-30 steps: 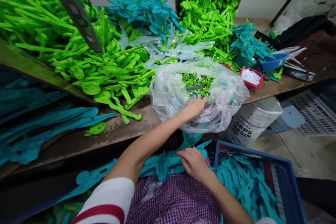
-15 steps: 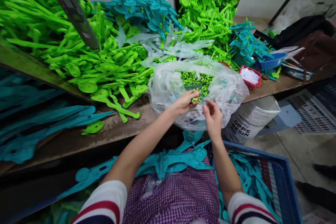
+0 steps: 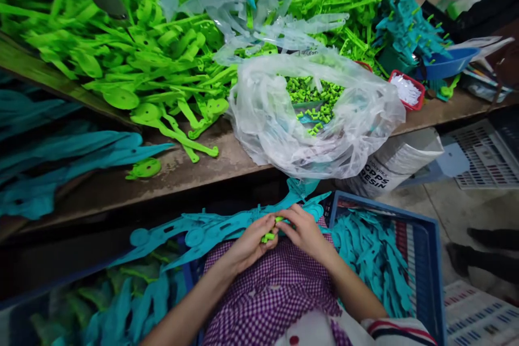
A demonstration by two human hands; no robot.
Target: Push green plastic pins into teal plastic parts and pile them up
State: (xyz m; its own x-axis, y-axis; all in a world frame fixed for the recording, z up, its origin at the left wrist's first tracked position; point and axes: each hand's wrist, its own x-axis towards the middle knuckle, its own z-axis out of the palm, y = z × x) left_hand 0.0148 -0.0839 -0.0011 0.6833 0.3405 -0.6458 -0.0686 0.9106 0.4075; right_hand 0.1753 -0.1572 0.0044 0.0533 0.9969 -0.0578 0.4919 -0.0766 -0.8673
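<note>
My left hand is closed around several small bright green plastic pieces, held low over the lap. Against it, my right hand pinches one such green piece between its fingertips. Just behind both hands, long flat teal plastic parts lie across the lap, partly covered by the hands. Farther forward, a clear plastic bag stands with its mouth spread wide. Loose small green pieces fill part of it, apart from both hands.
Lime green plastic parts pile high on the wooden bench. At the right are a red tray of white bits, a blue bowl and a resin sack. A blue crate of teal parts stands beside the lap.
Both hands have drawn back from the bag's mouth to the lap, bringing green pieces along. They now meet over the teal parts. The view has tilted downward.
</note>
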